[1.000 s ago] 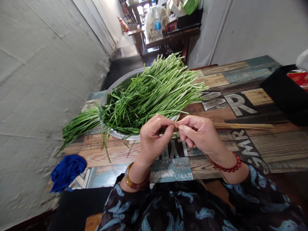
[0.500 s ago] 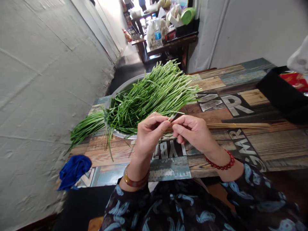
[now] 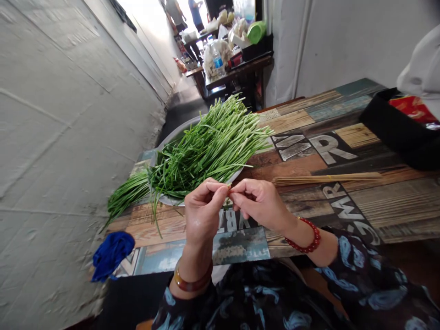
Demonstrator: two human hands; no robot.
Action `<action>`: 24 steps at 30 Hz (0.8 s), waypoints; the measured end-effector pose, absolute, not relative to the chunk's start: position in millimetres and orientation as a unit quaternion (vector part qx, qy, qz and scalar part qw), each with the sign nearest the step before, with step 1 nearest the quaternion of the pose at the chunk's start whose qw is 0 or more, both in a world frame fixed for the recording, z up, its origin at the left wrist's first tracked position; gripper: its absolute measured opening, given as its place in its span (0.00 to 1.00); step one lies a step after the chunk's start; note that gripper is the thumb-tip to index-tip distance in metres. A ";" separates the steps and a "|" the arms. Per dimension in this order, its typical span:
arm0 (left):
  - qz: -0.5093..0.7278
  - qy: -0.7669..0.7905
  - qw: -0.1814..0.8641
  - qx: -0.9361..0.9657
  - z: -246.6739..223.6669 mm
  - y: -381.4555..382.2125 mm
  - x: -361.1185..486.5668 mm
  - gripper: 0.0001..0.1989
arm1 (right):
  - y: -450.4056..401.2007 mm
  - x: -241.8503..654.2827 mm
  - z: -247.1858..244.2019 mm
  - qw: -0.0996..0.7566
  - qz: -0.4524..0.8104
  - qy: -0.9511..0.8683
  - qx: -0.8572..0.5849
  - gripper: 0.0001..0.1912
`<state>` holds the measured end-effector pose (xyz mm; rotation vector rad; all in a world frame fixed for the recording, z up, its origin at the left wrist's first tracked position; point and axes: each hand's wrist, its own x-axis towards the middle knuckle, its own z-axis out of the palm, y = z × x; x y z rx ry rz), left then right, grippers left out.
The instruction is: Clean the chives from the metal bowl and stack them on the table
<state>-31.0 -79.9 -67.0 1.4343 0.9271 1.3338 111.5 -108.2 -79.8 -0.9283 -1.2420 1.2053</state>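
Observation:
A big heap of long green stalks [image 3: 206, 146] with pale ends fills a metal basin [image 3: 168, 200] on the patchwork-patterned table. Just in front of the basin, my left hand [image 3: 205, 208] and my right hand [image 3: 261, 201] meet at the fingertips, both pinched. What lies between the fingertips is too small to make out. To the right of my right hand lies a bundle of thin wooden sticks [image 3: 326, 178].
A blue cloth [image 3: 112, 255] lies at the table's near left corner. At the far right are a black container [image 3: 400, 130] and a red packet [image 3: 412, 107]. A crowded side table [image 3: 240, 73] stands behind, with people farther back. A wall runs along the left.
Both hands have shifted slightly left and nearer to me, away from the stalks. The stalk that showed at my fingertips no longer shows there. The view has tilted a little.

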 end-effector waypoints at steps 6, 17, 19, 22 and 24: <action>0.540 0.389 0.460 0.587 -77.2 -79.9 -28.4 0.09 | -103.9 111.8 -82.6 0.545 0.539 -0.498 -0.406 0.08; 0.426 0.397 0.273 0.766 -30.2 -34.8 -48.3 0.09 | -103.5 116.7 -81.8 0.567 0.539 -0.488 -0.388 0.09; 0.345 0.388 0.212 0.828 -25.9 -19.3 -40.0 0.07 | -104.2 116.5 -81.7 0.566 0.543 -0.487 -0.384 0.09; 0.247 0.340 0.161 0.893 -28.7 -1.5 -22.9 0.07 | -104.3 117.1 -80.9 0.569 0.541 -0.491 -0.376 0.09; 0.189 0.302 0.131 0.925 -33.3 5.4 -12.9 0.06 | -103.8 118.1 -79.8 0.573 0.538 -0.493 -0.372 0.09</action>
